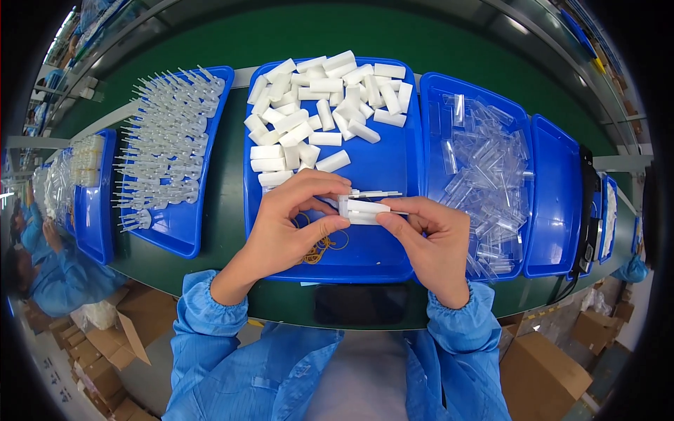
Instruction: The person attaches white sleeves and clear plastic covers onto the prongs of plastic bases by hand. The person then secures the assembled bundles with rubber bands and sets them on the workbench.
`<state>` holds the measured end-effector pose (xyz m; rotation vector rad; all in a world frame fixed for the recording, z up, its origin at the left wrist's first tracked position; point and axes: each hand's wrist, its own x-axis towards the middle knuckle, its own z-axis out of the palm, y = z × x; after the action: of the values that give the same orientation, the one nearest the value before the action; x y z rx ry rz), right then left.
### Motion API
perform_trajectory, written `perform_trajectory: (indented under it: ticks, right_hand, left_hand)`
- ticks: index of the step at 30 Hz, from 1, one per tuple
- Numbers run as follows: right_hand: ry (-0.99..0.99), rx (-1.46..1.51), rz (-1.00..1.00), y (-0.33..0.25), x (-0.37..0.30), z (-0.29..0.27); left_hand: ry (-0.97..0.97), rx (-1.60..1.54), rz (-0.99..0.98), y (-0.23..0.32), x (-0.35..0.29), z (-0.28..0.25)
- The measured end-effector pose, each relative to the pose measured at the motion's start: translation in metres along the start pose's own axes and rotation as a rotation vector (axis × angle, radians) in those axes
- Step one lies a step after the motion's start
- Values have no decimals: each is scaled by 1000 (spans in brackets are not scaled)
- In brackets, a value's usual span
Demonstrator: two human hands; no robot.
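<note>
Fingertips of the left hand point(291, 217) and right hand point(428, 235) are clamped together on a small stack of white plastic pieces point(364, 209), held above the near part of the middle blue tray point(379, 259). Pinched only at its ends, the stack could splay and spill toward the rubber bands point(321, 244) or the clear parts point(484, 175) in the right tray.

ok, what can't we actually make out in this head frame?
- White plastic pieces: both hands pinch them; the left hand and right hand cover how they join.
- Rubber bands: partly under the left hand, count unclear.
- Clear parts in the right blue tray: transparent and overlapping, shapes unclear.
- Small far-left tray: contents too small, warped near the rim.
</note>
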<state>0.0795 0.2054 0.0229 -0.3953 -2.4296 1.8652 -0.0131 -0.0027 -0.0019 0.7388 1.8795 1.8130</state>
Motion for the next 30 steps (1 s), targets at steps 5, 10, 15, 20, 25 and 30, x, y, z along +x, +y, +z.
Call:
perform_trajectory:
  ticks: [5, 10, 15, 20, 25, 30]
  right_hand:
    - [185, -94, -215, -9, 6, 4]
    - [24, -614, -546, -12, 24, 21]
    - [-92, -960, -683, -10, 42, 53]
    - [-202, -984, -641, -5, 42, 53]
    - [-173, -586, -526, -13, 30, 30]
    - [-26, -125, -389, -10, 19, -2]
  left_hand:
    - [48, -78, -24, 4, 1, -11]
    - [301, -148, 112, 8, 6, -31]
    - [495, -171, 71, 6, 6, -36]
    - [472, -172, 42, 3, 7, -30]
    - [434, -180, 28, 8, 7, -30]
    - [284, -244, -35, 6, 4, -24]
